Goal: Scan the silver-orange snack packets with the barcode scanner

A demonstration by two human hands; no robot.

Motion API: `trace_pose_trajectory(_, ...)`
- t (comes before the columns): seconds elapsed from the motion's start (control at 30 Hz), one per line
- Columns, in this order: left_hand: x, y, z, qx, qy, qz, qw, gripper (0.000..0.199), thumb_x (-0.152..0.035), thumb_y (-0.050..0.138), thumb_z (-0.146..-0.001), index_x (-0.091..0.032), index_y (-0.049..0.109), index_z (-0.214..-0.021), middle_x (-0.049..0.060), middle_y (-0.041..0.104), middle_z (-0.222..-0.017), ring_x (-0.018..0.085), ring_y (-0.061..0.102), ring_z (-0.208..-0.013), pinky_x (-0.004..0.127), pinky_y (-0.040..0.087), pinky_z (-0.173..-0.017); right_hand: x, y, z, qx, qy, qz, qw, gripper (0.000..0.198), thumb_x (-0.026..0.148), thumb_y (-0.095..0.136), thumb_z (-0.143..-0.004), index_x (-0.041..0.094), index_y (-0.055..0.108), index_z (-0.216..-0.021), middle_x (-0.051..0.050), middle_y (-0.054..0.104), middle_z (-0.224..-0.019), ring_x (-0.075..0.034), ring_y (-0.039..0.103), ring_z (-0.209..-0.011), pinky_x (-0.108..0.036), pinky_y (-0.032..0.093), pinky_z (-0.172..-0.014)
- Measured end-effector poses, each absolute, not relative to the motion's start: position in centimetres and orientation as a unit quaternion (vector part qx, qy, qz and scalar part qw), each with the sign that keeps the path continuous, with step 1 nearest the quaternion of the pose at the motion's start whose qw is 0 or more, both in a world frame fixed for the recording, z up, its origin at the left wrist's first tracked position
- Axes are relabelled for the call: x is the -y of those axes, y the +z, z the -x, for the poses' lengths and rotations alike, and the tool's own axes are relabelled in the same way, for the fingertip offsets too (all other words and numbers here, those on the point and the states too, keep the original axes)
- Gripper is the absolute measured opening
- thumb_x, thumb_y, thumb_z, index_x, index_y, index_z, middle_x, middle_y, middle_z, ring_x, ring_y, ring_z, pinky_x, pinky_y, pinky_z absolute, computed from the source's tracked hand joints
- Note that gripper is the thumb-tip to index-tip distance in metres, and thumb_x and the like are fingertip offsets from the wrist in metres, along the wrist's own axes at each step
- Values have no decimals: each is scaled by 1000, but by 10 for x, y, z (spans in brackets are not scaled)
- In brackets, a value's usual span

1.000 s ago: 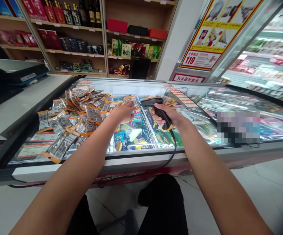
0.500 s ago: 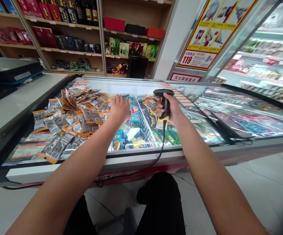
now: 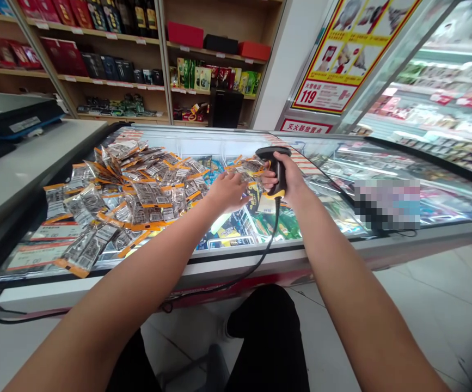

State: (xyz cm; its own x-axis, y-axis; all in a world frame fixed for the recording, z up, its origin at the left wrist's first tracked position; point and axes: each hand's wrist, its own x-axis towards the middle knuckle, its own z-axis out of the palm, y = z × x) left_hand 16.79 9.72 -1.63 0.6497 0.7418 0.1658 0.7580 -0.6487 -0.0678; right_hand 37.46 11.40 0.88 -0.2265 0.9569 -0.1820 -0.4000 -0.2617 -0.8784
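My right hand is wrapped round the grip of a black and yellow barcode scanner, its cord hanging down over the freezer edge. Left of the scanner, my left hand is over the glass lid, palm down, with fingers stretched out and thumb apart. Just beyond its fingertips lie a few small packets with orange edges. A big heap of similar clear and orange snack packets covers the left part of the lid. Whether the left fingers touch anything is hard to see.
Under the glass of the chest freezer are colourful bags and a white wire divider. Price labels show at the lid's left end. A counter adjoins on the left. Shelves with boxes and bottles stand behind; a chilled display is at right.
My left hand has moved right, from the heap's edge to near the small packets by the scanner, and its fingers have stretched out. The right hand keeps the scanner in nearly the same place.
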Motion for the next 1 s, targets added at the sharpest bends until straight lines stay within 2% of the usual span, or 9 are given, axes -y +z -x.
trace_pose_trajectory(0.1, -102, -11, -150, 452, -34, 888, 81, 60, -56, 37, -108, -21, 63, -150, 17, 55, -158, 37, 54, -143, 49, 38, -121, -107, 9, -376, 397, 715, 430, 383, 38, 49, 83, -84, 22, 56, -86, 4, 49, -56, -8, 39, -40, -22, 36, -35)
trace_pose_trajectory(0.2, -106, -8, -135, 468, -16, 881, 67, 58, -51, 37, -109, -18, 65, -147, 18, 56, -154, 35, 61, -135, 47, 42, -118, -102, 6, -375, 446, 709, 439, 324, 36, 49, 83, -85, 21, 60, -88, 2, 52, -58, -9, 40, -41, -22, 37, -35)
trace_pose_trajectory(0.4, -109, -8, -126, 468, -20, 882, 51, 55, -47, 38, -109, -18, 63, -149, 18, 53, -156, 31, 61, -134, 45, 38, -122, -104, 3, -371, 477, 713, 423, 292, 42, 53, 85, -82, 20, 60, -87, 1, 53, -57, -8, 40, -40, -21, 39, -35)
trace_pose_trajectory(0.6, -105, -6, -129, 474, -11, 879, 46, 53, -45, 40, -108, -17, 65, -146, 18, 56, -152, 32, 62, -133, 45, 40, -121, -102, 3, -373, 489, 712, 414, 288, 43, 54, 86, -82, 19, 62, -85, 2, 53, -56, -7, 39, -40, -21, 39, -36)
trace_pose_trajectory(0.77, -108, -8, -127, 534, -40, 842, 74, 54, -51, 44, -106, -19, 66, -144, 18, 60, -148, 37, 56, -136, 49, 42, -116, -103, 5, -375, 461, 705, 406, 355, 39, 53, 84, -84, 22, 61, -91, 3, 54, -58, -9, 44, -41, -21, 38, -37)
trace_pose_trajectory(0.9, -109, -7, -118, 604, -73, 787, 104, 50, -51, 49, -103, -18, 73, -132, 19, 64, -142, 44, 48, -140, 56, 43, -110, -112, 10, -383, 385, 693, 373, 482, 43, 55, 84, -83, 25, 55, -91, 6, 50, -57, -9, 43, -41, -22, 40, -37)
trace_pose_trajectory(1.0, -105, -4, -120, 601, -103, 785, 111, 49, -46, 50, -103, -12, 72, -131, 22, 60, -146, 44, 46, -142, 55, 41, -114, -118, 13, -393, 311, 674, 346, 574, 41, 53, 80, -86, 26, 50, -87, 8, 47, -54, -9, 42, -39, -23, 42, -36)
